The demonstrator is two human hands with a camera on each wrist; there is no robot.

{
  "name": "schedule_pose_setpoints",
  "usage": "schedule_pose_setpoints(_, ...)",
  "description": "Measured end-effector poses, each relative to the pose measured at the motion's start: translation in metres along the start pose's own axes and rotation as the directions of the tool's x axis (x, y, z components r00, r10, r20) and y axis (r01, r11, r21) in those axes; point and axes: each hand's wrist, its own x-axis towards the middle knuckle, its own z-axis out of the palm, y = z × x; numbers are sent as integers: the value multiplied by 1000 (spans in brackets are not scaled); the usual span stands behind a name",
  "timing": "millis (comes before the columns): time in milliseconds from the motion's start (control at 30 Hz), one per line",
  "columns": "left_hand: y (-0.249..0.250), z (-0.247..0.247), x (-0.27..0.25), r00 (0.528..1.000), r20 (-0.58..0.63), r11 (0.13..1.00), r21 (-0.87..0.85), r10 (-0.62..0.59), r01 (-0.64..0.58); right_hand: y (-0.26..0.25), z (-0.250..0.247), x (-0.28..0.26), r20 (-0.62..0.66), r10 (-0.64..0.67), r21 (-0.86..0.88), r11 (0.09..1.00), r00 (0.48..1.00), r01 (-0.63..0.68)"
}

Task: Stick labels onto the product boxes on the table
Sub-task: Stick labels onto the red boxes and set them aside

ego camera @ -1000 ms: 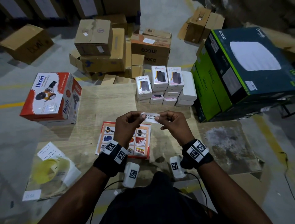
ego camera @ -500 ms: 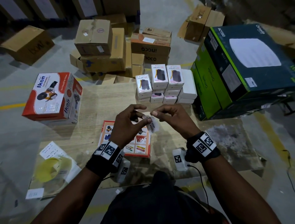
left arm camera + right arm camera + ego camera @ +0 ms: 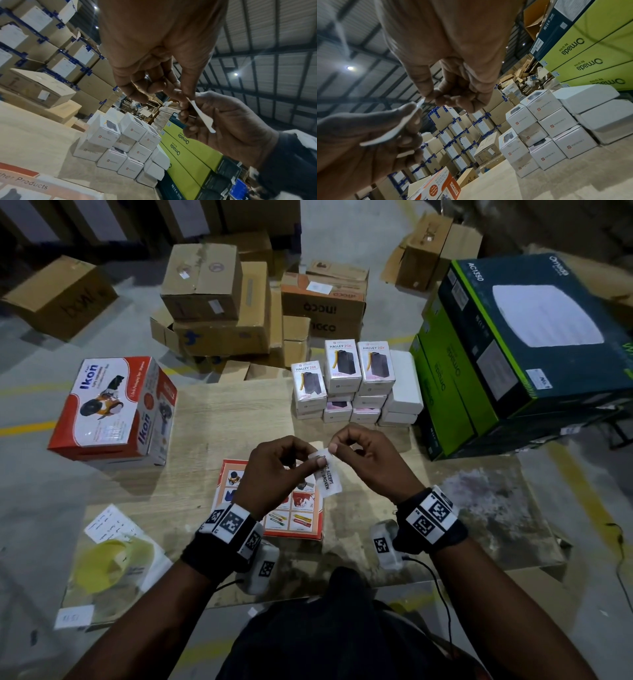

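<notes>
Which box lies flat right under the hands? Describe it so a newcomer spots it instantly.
Start at the wooden table; near its front edge, below the hands holding the label, lies a flat orange-bordered box. Unlike the upright white Halley boxes behind and the tall red Ikon box, its face is a grid of product pictures.

A big warehouse full of boxes.

Tall blue metal racks (image 3: 56, 54) hold rows and rows of brown cardboard boxes (image 3: 458, 129) with white stickers. The roof (image 3: 274, 60) is high and made of ridged metal sheets on dark beams, with small round lights. The floor (image 3: 34, 405) is grey concrete with yellow lines painted on it. More brown boxes (image 3: 219, 313) sit in loose piles on the floor. A low wooden table (image 3: 219, 433) has goods stacked on it: small white product boxes (image 3: 342, 385), big green boxes (image 3: 452, 392) and a red and white box (image 3: 109, 409).
</notes>
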Motion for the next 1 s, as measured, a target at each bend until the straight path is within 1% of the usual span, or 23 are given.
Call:
schedule_pose_setpoints(67, 3, -1, 2, 999, 1, 997, -54, -48, 48, 3, 5, 0, -23, -7, -26, 1000, 1000, 6)
schedule_pose_setpoints(100, 3, -1, 2, 998, 6, 994, -78, -70, 70, 4, 6, -1, -51, 1, -8, 1000, 999, -2)
schedule_pose_setpoints(133, 3, -1, 2, 996, 14, 991, -98, -88, 89, 4, 7, 0, -99, 25, 51, 999, 995, -20)
schedule_pose_setpoints(200, 3, -3, 2, 993, 37, 985, -128, -110, 114, 1, 2, 2, -200, 96, 238, 970, 975, -47)
schedule_pose_setpoints(233, 3, -4, 0, 992, 48, 983, -143, -114, 120, -2, -3, 3, -216, 120, 284, 957, 969, -55)
schedule_pose_setpoints(267, 3, -5, -1, 992, 60, 982, -148, -108, 116, -4, -6, 4, -199, 120, 276, 959, 973, -62)
schedule_pose_setpoints(300, 4, -6, -3, 993, 71, 985, -140, -91, 101, -7, -9, 4, -153, 103, 230, 971, 983, -65)
schedule_pose_setpoints(333, 5, -5, -4, 995, 76, 990, -121, -67, 76, -9, -10, 2, -83, 78, 165, 984, 994, -63)
schedule_pose_setpoints(400, 6, -5, -3, 998, 66, 998, -64, -12, 16, -13, -9, -2, 51, 41, 63, 997, 998, -44)
schedule_pose_setpoints(433, 6, -5, -3, 998, 60, 999, -29, 15, -13, -14, -8, -4, 87, 34, 44, 998, 996, -38)
schedule_pose_setpoints(467, 5, -5, -1, 997, 62, 999, 9, 38, -38, -15, -8, -5, 96, 32, 43, 998, 995, -37)
schedule_pose_setpoints(567, 2, -6, 0, 994, 90, 992, 101, 66, -76, -14, -6, -5, 59, 25, 68, 997, 998, -29)
schedule_pose_setpoints(667, 3, -9, 0, 994, 88, 988, 130, 67, -78, -12, -4, -3, 73, 2, 52, 999, 997, -6)
schedule_pose_setpoints(767, 6, -10, -1, 992, 102, 986, 144, 70, -84, -9, -7, -1, 90, 9, 15, 1000, 996, -10)
schedule_pose_setpoints(900, 6, -10, 0, 994, 98, 988, 142, 45, -59, -7, -12, 3, 139, 17, -68, 998, 990, -8)
schedule_pose_setpoints(1000, -2, -17, 2, 999, 48, 992, 129, -20, 13, -3, -28, 6, 117, 1, -156, 988, 993, 18)
